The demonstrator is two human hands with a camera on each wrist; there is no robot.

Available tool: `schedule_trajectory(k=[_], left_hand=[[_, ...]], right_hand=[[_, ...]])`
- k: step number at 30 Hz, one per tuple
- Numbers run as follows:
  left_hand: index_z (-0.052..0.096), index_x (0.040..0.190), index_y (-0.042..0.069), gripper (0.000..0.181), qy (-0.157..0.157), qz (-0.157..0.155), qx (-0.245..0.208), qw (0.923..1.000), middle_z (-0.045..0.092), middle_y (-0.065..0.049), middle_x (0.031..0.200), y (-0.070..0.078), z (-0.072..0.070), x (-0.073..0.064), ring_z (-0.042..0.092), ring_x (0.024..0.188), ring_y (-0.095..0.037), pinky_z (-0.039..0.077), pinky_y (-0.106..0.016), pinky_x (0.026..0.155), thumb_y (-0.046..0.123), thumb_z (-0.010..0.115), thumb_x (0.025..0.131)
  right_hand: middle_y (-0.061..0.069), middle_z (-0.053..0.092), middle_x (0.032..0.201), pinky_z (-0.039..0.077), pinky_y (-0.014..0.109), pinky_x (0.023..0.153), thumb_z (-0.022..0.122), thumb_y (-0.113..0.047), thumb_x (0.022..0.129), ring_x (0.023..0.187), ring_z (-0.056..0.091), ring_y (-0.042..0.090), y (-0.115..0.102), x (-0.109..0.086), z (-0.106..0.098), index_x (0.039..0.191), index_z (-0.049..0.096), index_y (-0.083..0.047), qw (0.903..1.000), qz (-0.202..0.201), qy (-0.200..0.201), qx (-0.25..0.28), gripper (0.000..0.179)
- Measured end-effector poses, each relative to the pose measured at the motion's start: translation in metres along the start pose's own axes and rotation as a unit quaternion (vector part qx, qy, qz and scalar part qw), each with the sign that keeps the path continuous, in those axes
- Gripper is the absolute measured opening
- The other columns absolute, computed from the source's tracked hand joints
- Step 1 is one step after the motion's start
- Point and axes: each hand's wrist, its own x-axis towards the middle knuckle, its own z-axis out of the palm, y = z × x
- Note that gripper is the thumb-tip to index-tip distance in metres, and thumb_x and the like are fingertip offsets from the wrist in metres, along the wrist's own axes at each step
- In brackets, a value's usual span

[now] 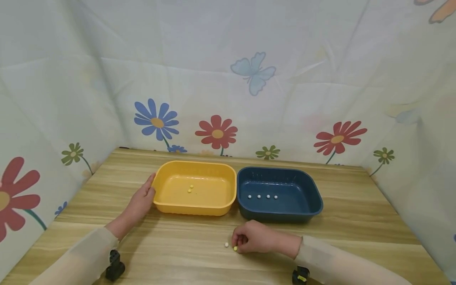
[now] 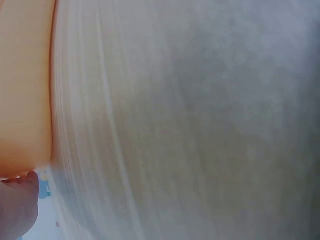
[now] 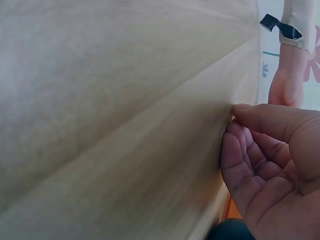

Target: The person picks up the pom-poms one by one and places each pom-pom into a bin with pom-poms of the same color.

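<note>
Along the outer left wall of the yellow basin (image 1: 194, 209) lies my left hand (image 1: 140, 200), its fingers reaching up beside the rim. Its thumb (image 2: 22, 200) touches the basin's end in the left wrist view. My right hand (image 1: 257, 237) is low over the table, in front of the basins, pinching a small yellow bead (image 1: 235, 248) between thumb and fingertips. In the right wrist view the thumb (image 3: 270, 117) meets the index fingertip, which hides most of the bead. Just left of these fingertips, a white bead (image 1: 226, 245) sits on the wood.
A dark blue basin (image 1: 281, 217) stands right against the yellow one, with several white beads (image 1: 259, 196) in a row inside. Two yellow beads (image 1: 189, 191) lie in the yellow basin. Behind the wooden table (image 1: 178, 245) hangs a flowered cloth (image 1: 199, 95).
</note>
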Motion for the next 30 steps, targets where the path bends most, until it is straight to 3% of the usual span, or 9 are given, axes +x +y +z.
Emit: schedule_trajectory(k=[12, 20, 26, 30], left_hand=[[0.004, 0.163, -0.001, 0.06, -0.002, -0.006, 0.0, 1.0, 0.003, -0.025, 0.17, 0.0, 0.0, 0.001, 0.006, 0.159, -0.046, 0.012, -0.06, 0.131, 0.019, 0.024, 0.11], [0.004, 0.163, -0.002, 0.06, -0.004, -0.006, 0.007, 0.9999, 0.003, -0.026, 0.17, -0.002, 0.0, 0.002, 0.007, 0.158, -0.047, 0.012, -0.061, 0.131, 0.017, 0.024, 0.11], [0.004, 0.163, -0.003, 0.06, -0.007, -0.01, 0.024, 0.9996, 0.005, -0.028, 0.169, 0.002, -0.001, 0.002, 0.01, 0.157, -0.048, 0.014, -0.06, 0.131, 0.015, 0.025, 0.109], [0.004, 0.163, -0.003, 0.06, -0.007, -0.014, 0.029, 0.9994, 0.006, -0.028, 0.169, 0.002, -0.002, 0.003, 0.011, 0.157, -0.048, 0.015, -0.06, 0.131, 0.015, 0.024, 0.109]], right_hand=[[-0.006, 0.068, 0.079, 0.05, 0.01, 0.068, 0.076, -0.005, 0.086, 0.071, 0.052, -0.01, -0.003, 0.001, -0.007, 0.091, 0.073, -0.008, 0.9996, 0.009, -0.012, 0.024, 0.006], [-0.004, 0.07, 0.083, 0.052, 0.013, 0.069, 0.071, -0.004, 0.089, 0.073, 0.058, -0.001, -0.017, 0.007, -0.025, 0.094, 0.074, -0.008, 0.9941, 0.037, -0.029, 0.098, 0.007], [0.007, 0.072, 0.082, 0.056, 0.018, 0.068, 0.07, -0.003, 0.091, 0.07, 0.062, 0.01, -0.028, 0.018, -0.039, 0.097, 0.072, -0.004, 0.9847, 0.061, -0.03, 0.161, 0.007], [0.012, 0.073, 0.083, 0.06, 0.021, 0.071, 0.072, -0.006, 0.093, 0.07, 0.065, 0.015, -0.035, 0.03, -0.049, 0.098, 0.072, -0.005, 0.9823, 0.073, -0.023, 0.171, 0.005]])
